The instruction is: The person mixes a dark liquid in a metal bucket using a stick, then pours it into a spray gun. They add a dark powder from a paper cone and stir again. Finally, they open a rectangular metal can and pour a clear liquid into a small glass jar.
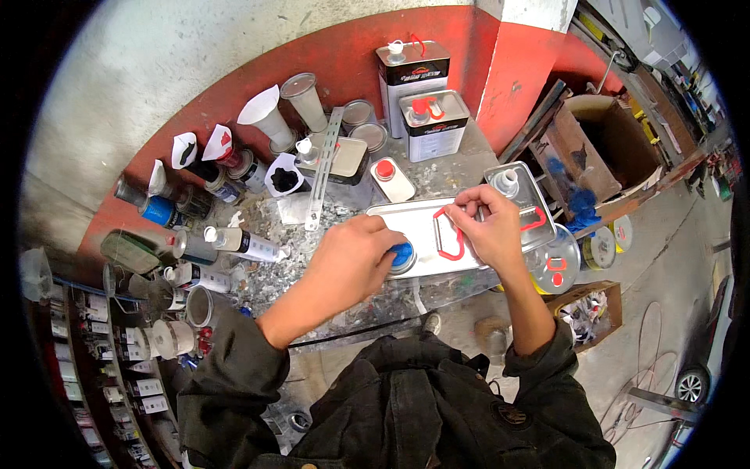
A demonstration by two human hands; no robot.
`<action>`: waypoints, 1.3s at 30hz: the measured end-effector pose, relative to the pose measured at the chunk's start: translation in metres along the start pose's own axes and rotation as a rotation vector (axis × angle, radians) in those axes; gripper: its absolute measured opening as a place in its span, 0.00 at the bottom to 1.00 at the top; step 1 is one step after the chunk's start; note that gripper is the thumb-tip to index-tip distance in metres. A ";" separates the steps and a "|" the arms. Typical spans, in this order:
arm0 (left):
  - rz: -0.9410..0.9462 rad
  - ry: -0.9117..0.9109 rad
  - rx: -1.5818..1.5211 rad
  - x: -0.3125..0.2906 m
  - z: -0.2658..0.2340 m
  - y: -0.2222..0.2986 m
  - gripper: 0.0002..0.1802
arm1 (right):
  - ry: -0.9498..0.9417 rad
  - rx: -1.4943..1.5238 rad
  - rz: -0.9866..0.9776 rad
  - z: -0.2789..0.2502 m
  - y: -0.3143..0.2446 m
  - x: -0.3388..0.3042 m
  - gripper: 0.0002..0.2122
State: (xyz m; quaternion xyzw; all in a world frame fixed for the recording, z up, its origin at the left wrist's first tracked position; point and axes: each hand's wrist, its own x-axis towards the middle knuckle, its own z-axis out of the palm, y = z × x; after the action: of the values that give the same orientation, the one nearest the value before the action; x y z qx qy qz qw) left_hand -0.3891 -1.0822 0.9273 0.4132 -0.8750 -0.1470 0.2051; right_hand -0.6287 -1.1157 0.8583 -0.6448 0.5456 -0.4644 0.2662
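A rectangular metal can with a pale top (424,212) stands at the bench's front edge, between my hands. My left hand (351,258) is closed on the blue cap (402,254) at the can's left end, fingertips at its rim. My right hand (494,228) is over the can's right part, thumb and fingers pinched together. Its thumb lies at the can's red carrying handle (451,254); what the pinch holds, if anything, I cannot make out. Just beyond the can is a smaller white container with a red cap (383,170). To the right stands another metal can with a pale spout (505,184).
A perforated metal strip (324,168) leans across a dark can. Paint cups, bottles and tins crowd the left side, including a white bottle (248,244). Two solvent cans (433,129) stand at the back wall. An open cardboard box (605,144) is at the right.
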 end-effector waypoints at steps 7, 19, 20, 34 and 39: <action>-0.067 0.151 -0.347 -0.024 0.015 -0.030 0.26 | -0.303 -0.188 -0.304 -0.016 -0.061 0.007 0.14; -0.087 0.625 -0.678 -0.025 0.106 -0.033 0.50 | -0.921 -0.526 -0.301 0.024 -0.102 0.027 0.12; -0.081 0.650 -0.682 -0.027 0.106 -0.035 0.49 | -0.903 -0.539 -0.297 0.028 -0.104 0.025 0.12; -0.031 0.760 -0.742 -0.025 0.110 -0.044 0.38 | -0.709 -0.331 0.565 0.037 -0.129 0.007 0.08; -0.033 0.777 -0.799 -0.027 0.108 -0.047 0.33 | -0.721 -0.241 0.766 0.040 -0.132 0.014 0.08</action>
State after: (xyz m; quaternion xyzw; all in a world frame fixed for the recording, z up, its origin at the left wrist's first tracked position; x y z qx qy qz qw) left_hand -0.3945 -1.0810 0.8061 0.3410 -0.6046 -0.3071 0.6510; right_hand -0.5332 -1.1009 0.9573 -0.5442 0.6651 -0.0173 0.5110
